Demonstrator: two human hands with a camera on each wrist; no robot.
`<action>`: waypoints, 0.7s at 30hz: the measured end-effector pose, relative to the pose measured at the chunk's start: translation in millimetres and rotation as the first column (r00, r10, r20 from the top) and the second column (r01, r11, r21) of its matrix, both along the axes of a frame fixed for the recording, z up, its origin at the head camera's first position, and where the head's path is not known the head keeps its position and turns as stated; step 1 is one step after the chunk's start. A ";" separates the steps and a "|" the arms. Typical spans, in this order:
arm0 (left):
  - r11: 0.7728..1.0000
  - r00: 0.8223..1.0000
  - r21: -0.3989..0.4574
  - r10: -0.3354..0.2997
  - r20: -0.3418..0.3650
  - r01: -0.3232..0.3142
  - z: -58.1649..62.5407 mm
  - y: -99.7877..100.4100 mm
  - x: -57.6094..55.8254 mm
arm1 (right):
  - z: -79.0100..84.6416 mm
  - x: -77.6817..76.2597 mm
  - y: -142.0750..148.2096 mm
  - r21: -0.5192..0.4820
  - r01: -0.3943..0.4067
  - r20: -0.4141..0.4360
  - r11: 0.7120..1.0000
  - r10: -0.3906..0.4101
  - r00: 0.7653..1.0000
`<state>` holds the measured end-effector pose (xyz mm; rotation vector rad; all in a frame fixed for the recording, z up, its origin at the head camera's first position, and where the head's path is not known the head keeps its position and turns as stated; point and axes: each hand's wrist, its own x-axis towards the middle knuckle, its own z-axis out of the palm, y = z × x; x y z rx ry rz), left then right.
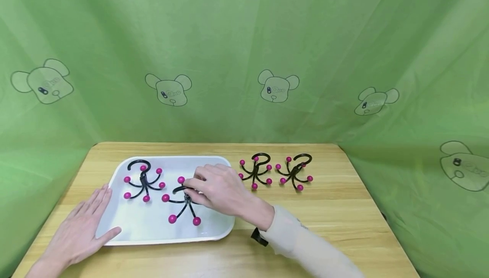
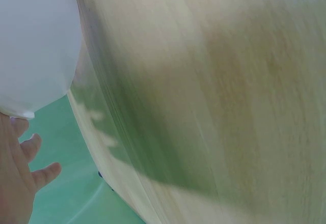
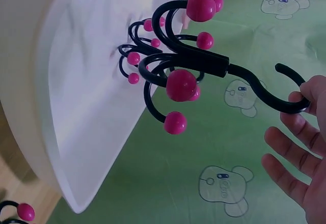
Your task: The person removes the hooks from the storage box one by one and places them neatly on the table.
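Observation:
A black hook hanger with several curved arms tipped by pink balls is pinched at its hook between the thumb and index finger of my right hand. In the head view it overlaps the right half of the white tray. Another such hanger lies inside the tray on the left. My left hand lies along the tray's left side, fingers straight and touching its rim, thumb stretched over the near corner. The left wrist view shows part of that hand beside the tray edge.
Two more hangers of the same kind, one beside the other, lie on the wooden table right of the tray. A green curtain with mouse-head prints stands behind and at both sides of the table.

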<state>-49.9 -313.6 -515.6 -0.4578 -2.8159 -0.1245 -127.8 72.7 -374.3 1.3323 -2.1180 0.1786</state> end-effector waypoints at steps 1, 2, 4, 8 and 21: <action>1.000 1.000 -0.003 0.001 0.001 -0.001 0.0 -0.1 0.0 | 1.5 1.0 2.0 -0.005 0.002 -0.004 1.000 -0.002 1.000; 1.000 1.000 -0.005 0.001 0.003 -0.001 0.1 -0.2 0.1 | 2.8 1.9 4.0 -0.010 0.003 -0.009 1.000 -0.003 1.000; 1.000 1.000 -0.004 0.002 0.008 -0.002 0.1 -0.3 0.2 | 5.6 3.8 8.5 -0.021 0.005 -0.016 1.000 -0.005 1.000; 1.000 1.000 -0.001 0.006 0.017 -0.006 0.0 -0.2 0.8 | 10.3 5.7 17.5 -0.036 0.004 -0.035 0.999 -0.005 0.999; 1.000 1.000 0.007 -0.001 -0.002 0.001 2.7 1.6 1.2 | 15.0 6.8 49.1 -0.100 0.004 -0.028 0.995 -0.007 1.000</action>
